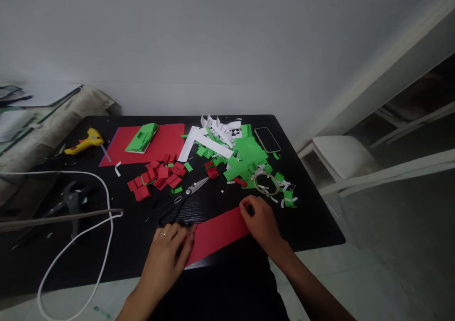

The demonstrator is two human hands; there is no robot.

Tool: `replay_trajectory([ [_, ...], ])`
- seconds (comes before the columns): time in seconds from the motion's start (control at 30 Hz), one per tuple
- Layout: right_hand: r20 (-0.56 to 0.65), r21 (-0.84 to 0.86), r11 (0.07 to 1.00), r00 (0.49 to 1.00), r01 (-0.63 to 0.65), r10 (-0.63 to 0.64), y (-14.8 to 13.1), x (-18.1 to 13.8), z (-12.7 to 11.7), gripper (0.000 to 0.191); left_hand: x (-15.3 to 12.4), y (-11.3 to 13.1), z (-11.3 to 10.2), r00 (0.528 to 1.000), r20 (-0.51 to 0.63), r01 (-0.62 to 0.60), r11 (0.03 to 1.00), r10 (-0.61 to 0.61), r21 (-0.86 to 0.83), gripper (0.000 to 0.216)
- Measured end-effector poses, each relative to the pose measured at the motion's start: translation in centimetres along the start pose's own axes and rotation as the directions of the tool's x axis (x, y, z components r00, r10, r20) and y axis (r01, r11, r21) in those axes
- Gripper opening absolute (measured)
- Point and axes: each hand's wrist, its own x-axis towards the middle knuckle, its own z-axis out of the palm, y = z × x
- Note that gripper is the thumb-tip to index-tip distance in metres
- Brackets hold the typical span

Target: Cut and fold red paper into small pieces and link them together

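A red paper strip lies at the near edge of the black table. My left hand rests on its left end, fingers stretched flat along the paper. At the strip's right end, my right hand has its fingers curled and pressing on the paper's edge. Black-handled scissors lie just beyond the strip, between my hands and the small red paper pieces.
Green and white scraps pile at the middle right with a tape roll and a phone. A red sheet with folded green paper, a yellow glue gun and a white cable lie left. A white chair stands right.
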Motion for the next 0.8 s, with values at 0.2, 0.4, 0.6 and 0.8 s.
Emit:
replay_trajectory([
  [0.2,0.112,0.107,0.981,0.979,0.161,-0.173,-1.1,-1.1,-0.7,0.021,1.1,1.8,-0.2,0.999,0.003,0.037,0.998,-0.037,-0.044,0.022],
  [0.4,0.328,0.135,0.962,0.905,0.239,-0.271,-1.2,-2.3,-1.7,0.048,1.1,3.8,0.8,0.993,0.095,-0.068,0.994,0.076,-0.086,0.054],
  [0.6,0.383,0.170,0.948,0.869,0.268,-0.314,-0.4,-2.8,-2.2,0.062,-0.1,3.5,1.6,0.971,0.183,-0.151,0.987,0.157,-0.046,0.060],
  [0.8,0.396,0.189,0.926,0.837,0.328,-0.377,-0.4,-3.0,-2.6,0.070,-0.8,3.6,0.9,0.968,0.193,-0.142,0.985,0.158,-0.094,0.042],
])
